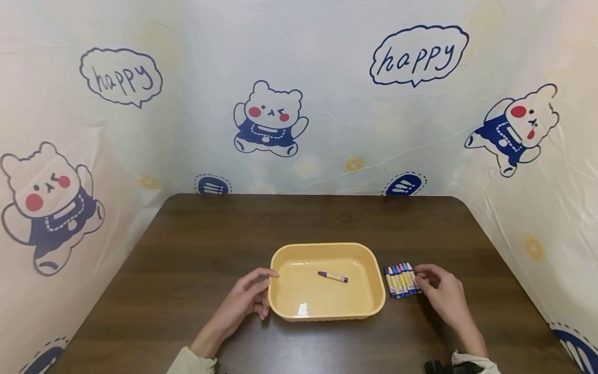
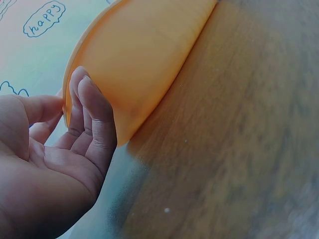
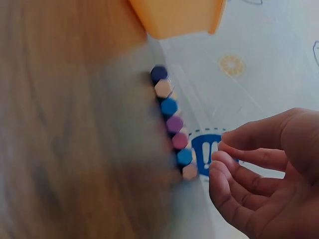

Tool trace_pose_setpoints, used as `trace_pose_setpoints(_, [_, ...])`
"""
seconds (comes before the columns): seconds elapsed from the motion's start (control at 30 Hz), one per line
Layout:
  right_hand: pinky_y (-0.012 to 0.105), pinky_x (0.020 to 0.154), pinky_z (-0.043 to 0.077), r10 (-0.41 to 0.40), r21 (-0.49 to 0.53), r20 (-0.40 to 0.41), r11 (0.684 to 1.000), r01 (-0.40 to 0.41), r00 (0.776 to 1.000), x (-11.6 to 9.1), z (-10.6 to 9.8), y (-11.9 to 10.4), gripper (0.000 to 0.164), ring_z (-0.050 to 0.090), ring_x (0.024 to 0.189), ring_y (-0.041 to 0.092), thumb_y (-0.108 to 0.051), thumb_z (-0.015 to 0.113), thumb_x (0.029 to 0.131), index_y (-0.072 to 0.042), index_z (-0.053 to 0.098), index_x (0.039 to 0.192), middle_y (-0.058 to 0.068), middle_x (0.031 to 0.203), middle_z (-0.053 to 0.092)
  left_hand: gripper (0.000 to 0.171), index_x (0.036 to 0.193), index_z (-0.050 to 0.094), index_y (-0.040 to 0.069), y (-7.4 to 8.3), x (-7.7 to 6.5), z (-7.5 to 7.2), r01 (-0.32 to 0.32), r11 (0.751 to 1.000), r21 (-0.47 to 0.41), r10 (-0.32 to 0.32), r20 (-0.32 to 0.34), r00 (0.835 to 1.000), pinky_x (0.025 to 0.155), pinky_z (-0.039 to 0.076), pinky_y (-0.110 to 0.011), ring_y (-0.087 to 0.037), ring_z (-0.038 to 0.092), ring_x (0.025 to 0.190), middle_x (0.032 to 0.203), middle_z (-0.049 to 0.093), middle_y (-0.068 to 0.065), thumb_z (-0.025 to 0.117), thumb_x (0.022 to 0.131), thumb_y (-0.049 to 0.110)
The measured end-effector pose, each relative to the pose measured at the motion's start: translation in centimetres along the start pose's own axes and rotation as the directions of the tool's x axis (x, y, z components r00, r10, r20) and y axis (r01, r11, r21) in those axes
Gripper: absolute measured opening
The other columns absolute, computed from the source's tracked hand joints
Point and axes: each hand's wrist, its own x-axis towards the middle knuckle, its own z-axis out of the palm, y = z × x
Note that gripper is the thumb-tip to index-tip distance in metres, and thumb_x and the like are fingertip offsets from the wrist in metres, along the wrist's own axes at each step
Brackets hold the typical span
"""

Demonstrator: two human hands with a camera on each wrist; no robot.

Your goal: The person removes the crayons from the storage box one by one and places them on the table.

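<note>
A yellow plastic basin (image 1: 299, 291) stands on the table, with one purple-tipped crayon (image 1: 333, 277) lying on its floor. At the basin's left side my left hand (image 1: 240, 301) grips the rim, index fingertip over the edge and other fingers against the outer wall (image 2: 134, 64). Several crayons (image 1: 399, 280) in yellow wrappers lie side by side in a row, right of the basin. My right hand (image 1: 446, 296) is at the right end of this row, fingers bent. In the right wrist view nothing shows between its fingertips, and the row's coloured hexagonal ends (image 3: 174, 123) face the camera.
Dark brown wooden table (image 1: 224, 223) lies under everything. A pale printed curtain (image 1: 327, 130) with bears and "happy" bubbles hangs behind the table and along both sides. A dark strap (image 1: 453, 367) circles the right wrist.
</note>
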Motion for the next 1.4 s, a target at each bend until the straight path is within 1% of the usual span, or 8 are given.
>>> trace_pose_setpoints(0.17, [0.022,0.065,0.051,-0.073,-0.012,-0.055,0.997,0.073,0.996,-0.2,-0.4,-2.0,0.015,0.064,0.077,0.010,-0.006,0.074,0.089,-0.004,0.072,0.103,0.003,0.088,0.071,0.039,0.134,0.048,0.000,-0.1,0.0,0.0,0.000,1.000,-0.001,0.000,0.005,1.000,0.051,0.053,-0.028,-0.017,0.057,0.056,0.070,0.057,-0.007,0.051,0.105,0.027])
trace_pose_setpoints(0.33, [0.027,0.065,0.056,-0.200,-0.010,-0.089,0.980,0.200,0.976,0.0,-0.7,-5.2,0.017,0.064,0.077,0.011,-0.001,0.074,0.087,-0.006,0.072,0.102,0.002,0.090,0.070,0.037,0.133,0.051,0.003,-0.1,0.0,-0.1,0.000,1.000,-0.003,0.000,-0.004,1.000,0.051,0.052,-0.028,-0.017,0.056,0.055,0.069,0.057,-0.007,0.052,0.105,0.027])
trace_pose_setpoints(0.47, [0.027,0.063,0.055,-0.306,0.005,-0.073,0.952,0.307,0.949,0.4,-0.6,-7.7,0.019,0.061,0.076,0.009,0.002,0.075,0.084,-0.008,0.072,0.101,-0.001,0.089,0.068,0.035,0.133,0.051,0.003,-0.2,0.0,-0.1,-0.002,1.000,-0.008,0.002,0.001,1.000,0.051,0.053,-0.028,-0.017,0.056,0.055,0.069,0.056,-0.007,0.050,0.106,0.024])
trace_pose_setpoints(0.57, [0.024,0.062,0.053,-0.350,0.018,-0.035,0.936,0.351,0.936,0.7,-0.3,-9.2,0.019,0.058,0.075,0.008,0.003,0.075,0.084,-0.008,0.072,0.100,-0.002,0.089,0.066,0.034,0.133,0.050,0.002,-0.3,0.0,-0.1,-0.006,1.000,-0.010,0.006,0.008,1.000,0.051,0.053,-0.029,-0.017,0.056,0.055,0.069,0.056,-0.007,0.049,0.106,0.023])
trace_pose_setpoints(0.9, [0.029,0.063,0.054,-0.380,0.028,0.100,0.925,0.379,0.920,1.8,1.5,-12.6,0.017,0.056,0.076,0.010,0.001,0.073,0.087,-0.006,0.071,0.102,0.002,0.092,0.066,0.033,0.133,0.050,0.002,-0.2,-0.3,-0.1,-0.015,1.000,-0.008,0.015,0.005,1.000,0.050,0.053,-0.029,-0.017,0.056,0.054,0.068,0.056,-0.007,0.049,0.106,0.023])
trace_pose_setpoints(1.1, [0.033,0.066,0.057,-0.404,0.053,0.159,0.915,0.400,0.901,2.8,3.5,-13.6,0.015,0.060,0.079,0.011,0.000,0.074,0.086,-0.006,0.071,0.100,0.003,0.092,0.067,0.035,0.133,0.050,0.003,-0.3,-0.2,-0.2,-0.006,1.000,0.001,0.006,0.000,1.000,0.051,0.052,-0.029,-0.017,0.056,0.054,0.069,0.056,-0.007,0.050,0.106,0.025])
trace_pose_setpoints(1.23, [0.035,0.068,0.057,-0.384,0.082,0.222,0.923,0.375,0.896,3.1,5.1,-14.0,0.016,0.060,0.081,0.013,0.001,0.075,0.085,-0.005,0.071,0.100,0.003,0.091,0.066,0.035,0.132,0.051,0.003,-0.2,-0.3,-0.2,-0.009,1.000,0.001,0.009,-0.001,1.000,0.050,0.052,-0.029,-0.017,0.056,0.054,0.069,0.056,-0.007,0.051,0.105,0.026])
trace_pose_setpoints(1.4, [0.032,0.068,0.057,-0.414,0.105,0.285,0.910,0.400,0.865,3.1,7.3,-13.6,0.017,0.062,0.082,0.019,0.002,0.074,0.084,-0.001,0.071,0.100,0.008,0.092,0.068,0.037,0.133,0.050,0.003,-0.2,-0.5,-0.2,-0.009,1.000,0.000,0.009,0.007,1.000,0.051,0.052,-0.028,-0.017,0.056,0.055,0.069,0.056,-0.006,0.051,0.105,0.027])
